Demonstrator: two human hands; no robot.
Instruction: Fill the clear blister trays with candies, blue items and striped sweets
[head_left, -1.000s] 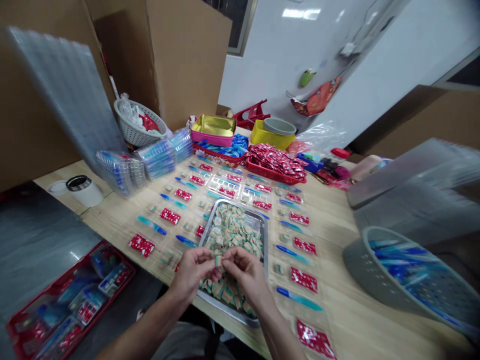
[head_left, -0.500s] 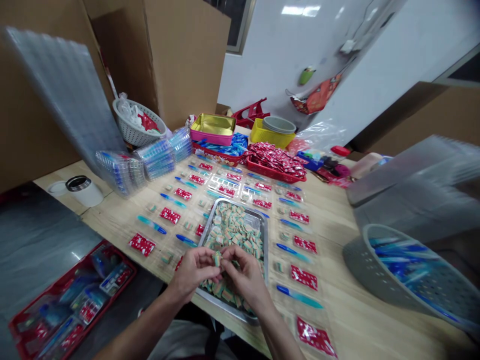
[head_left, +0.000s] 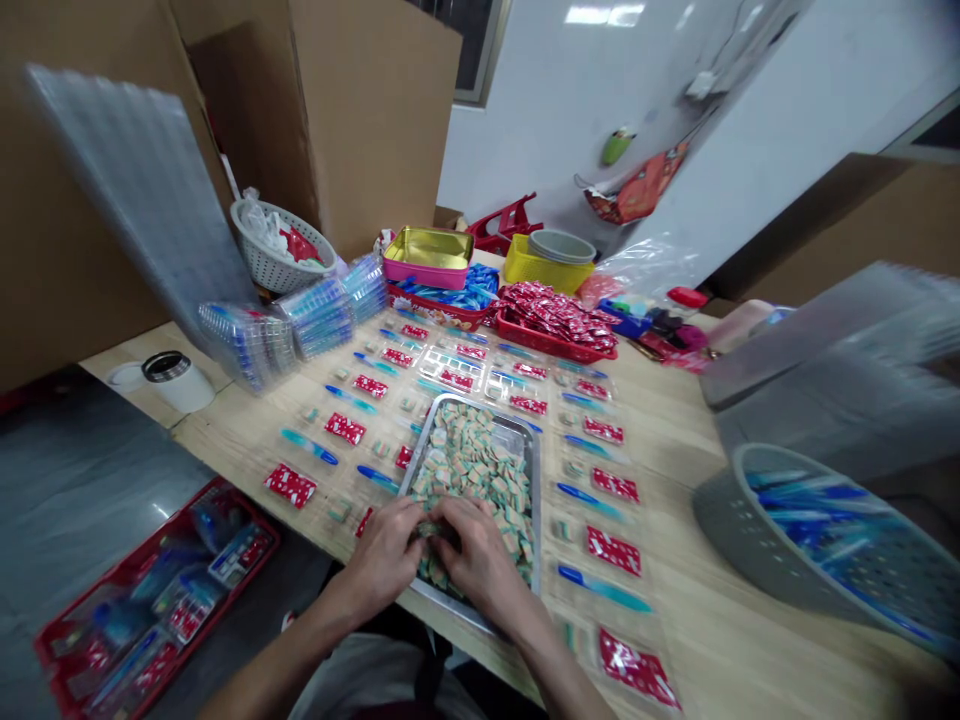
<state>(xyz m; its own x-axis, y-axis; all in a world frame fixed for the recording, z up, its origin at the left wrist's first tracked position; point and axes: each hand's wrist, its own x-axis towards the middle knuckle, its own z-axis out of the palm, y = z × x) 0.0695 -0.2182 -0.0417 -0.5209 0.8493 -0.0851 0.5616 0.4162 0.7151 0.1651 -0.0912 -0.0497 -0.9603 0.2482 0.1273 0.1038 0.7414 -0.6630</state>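
Note:
My left hand (head_left: 381,552) and my right hand (head_left: 478,555) meet over the near part of a metal tray (head_left: 537,480). Their fingers are closed in a pinch around a few small beige-and-green square pieces (head_left: 428,529), mostly hidden by the fingers. Many loose pieces of the same kind (head_left: 469,450) fill the tray. On both sides lie clear plastic blister packs, each with a blue pen (head_left: 604,588), a red white-dotted packet (head_left: 613,551) and a few square pieces. Another red packet (head_left: 291,486) lies left of my hands.
A grey basket of blue pens (head_left: 720,520) stands at the right. Behind the tray are a red tray of packets (head_left: 555,345) and a pink tin (head_left: 427,272). Stacked clear blisters (head_left: 319,318) and a white cup (head_left: 187,388) stand left; a red crate (head_left: 75,605) sits lower left.
My hands have turned over and drawn closer together, with fingers pointing further down toward the loose pieces. The small pieces between the fingertips are now more hidden. The view has shifted slightly.

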